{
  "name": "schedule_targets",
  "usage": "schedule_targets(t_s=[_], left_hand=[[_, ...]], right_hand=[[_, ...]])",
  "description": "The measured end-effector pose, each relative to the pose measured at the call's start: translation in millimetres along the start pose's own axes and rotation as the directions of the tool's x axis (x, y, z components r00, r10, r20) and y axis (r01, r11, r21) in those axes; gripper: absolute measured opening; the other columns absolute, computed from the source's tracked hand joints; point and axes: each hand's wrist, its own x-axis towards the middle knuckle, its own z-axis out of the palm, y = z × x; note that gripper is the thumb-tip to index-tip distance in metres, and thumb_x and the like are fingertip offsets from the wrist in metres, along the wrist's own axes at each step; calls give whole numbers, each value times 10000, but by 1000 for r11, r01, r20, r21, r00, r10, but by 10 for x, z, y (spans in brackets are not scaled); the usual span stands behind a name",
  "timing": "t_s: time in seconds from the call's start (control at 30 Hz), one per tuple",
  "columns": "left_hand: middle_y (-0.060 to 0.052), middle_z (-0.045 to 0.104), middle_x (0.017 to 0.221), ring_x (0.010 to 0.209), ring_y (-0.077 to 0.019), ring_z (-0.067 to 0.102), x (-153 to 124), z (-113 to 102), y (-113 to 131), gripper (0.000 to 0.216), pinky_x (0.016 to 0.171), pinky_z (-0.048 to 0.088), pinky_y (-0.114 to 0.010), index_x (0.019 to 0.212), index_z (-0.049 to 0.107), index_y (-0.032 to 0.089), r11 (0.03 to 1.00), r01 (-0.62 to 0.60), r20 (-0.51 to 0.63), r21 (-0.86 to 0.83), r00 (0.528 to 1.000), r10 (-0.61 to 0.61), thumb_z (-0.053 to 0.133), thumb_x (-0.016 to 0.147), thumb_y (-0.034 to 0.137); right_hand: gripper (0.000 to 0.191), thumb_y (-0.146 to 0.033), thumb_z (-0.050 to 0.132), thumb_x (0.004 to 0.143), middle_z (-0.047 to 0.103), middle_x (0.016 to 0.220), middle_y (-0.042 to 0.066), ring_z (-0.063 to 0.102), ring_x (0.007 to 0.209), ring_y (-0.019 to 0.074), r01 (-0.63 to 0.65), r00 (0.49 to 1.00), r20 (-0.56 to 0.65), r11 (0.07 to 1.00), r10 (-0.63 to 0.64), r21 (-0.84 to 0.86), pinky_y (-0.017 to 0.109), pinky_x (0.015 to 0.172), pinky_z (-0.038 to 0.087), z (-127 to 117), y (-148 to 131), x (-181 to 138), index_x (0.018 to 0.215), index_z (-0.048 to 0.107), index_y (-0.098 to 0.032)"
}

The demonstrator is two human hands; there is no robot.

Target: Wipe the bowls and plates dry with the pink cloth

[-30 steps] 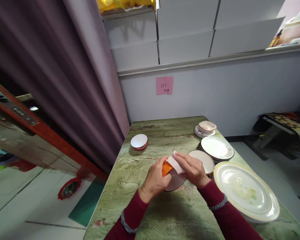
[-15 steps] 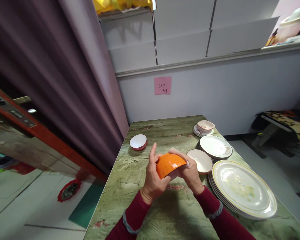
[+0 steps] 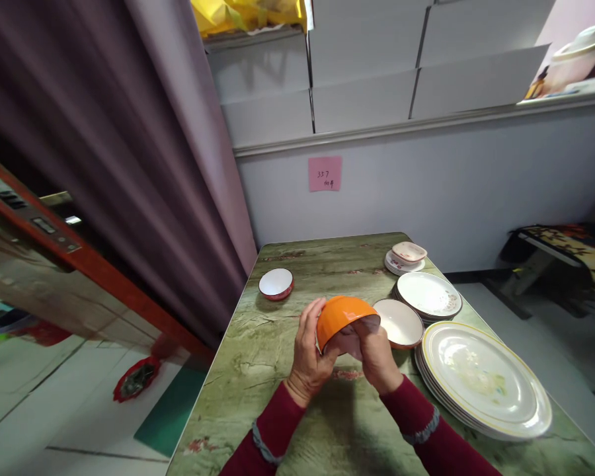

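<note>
An orange bowl (image 3: 344,314) is tilted above the table, its open side turned toward me and down. My left hand (image 3: 310,354) grips it by the left side, thumb at the rim and fingers along the outside. My right hand (image 3: 374,354) reaches inside the bowl's rim, closed on a pale cloth (image 3: 351,345) pressed against the inner wall. Its fingertips are partly hidden by the bowl. Just behind my right hand, a bowl with a cream inside (image 3: 401,324) stands on the table. Farther off at the left sits a small red bowl with a white inside (image 3: 276,283).
The green wood-patterned table (image 3: 258,396) carries a stack of large oval plates (image 3: 486,377) at the right. Beyond it are stacked round plates (image 3: 429,294) and small plates topped by a squarish dish (image 3: 409,252). A purple curtain (image 3: 178,132) hangs at the left.
My right hand and the cloth have moved from the bowl's outer right edge to its inside. The orange bowl has shifted slightly right and up, and my left fingers now lie closer against it.
</note>
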Motion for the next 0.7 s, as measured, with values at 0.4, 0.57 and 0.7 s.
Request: schedule_targets(t_s=[0.4, 0.57, 0.7], left_hand=[[-139, 749, 979, 848, -319, 720, 12, 44, 157, 569, 705, 497, -366, 1336, 501, 199, 860, 357, 136, 364, 893, -429, 669, 808, 327], [-80, 717, 765, 717, -276, 679, 21, 79, 69, 349, 632, 425, -316, 1017, 610, 205, 861, 435, 103, 262, 875, -473, 556, 709, 50], [-19, 668, 679, 580, -199, 629, -24, 78, -16, 305, 532, 426, -260, 997, 647, 211, 867, 499, 112, -14, 862, -494, 540, 737, 91]], right_hand=[[329, -116, 490, 903, 732, 1175, 102, 681, 1000, 223, 709, 533, 562, -29, -633, -705, 284, 838, 494, -236, -347, 271, 1150, 699, -177], [360, -104, 481, 941, 723, 1212, 70, 672, 1083, 234, 783, 460, 609, -28, -646, -621, 343, 930, 504, -157, -365, 176, 1213, 685, -224], [358, -123, 536, 900, 727, 1200, 62, 684, 1054, 224, 795, 535, 550, 162, -642, -584, 335, 932, 520, -166, -422, 167, 1197, 697, -240]])
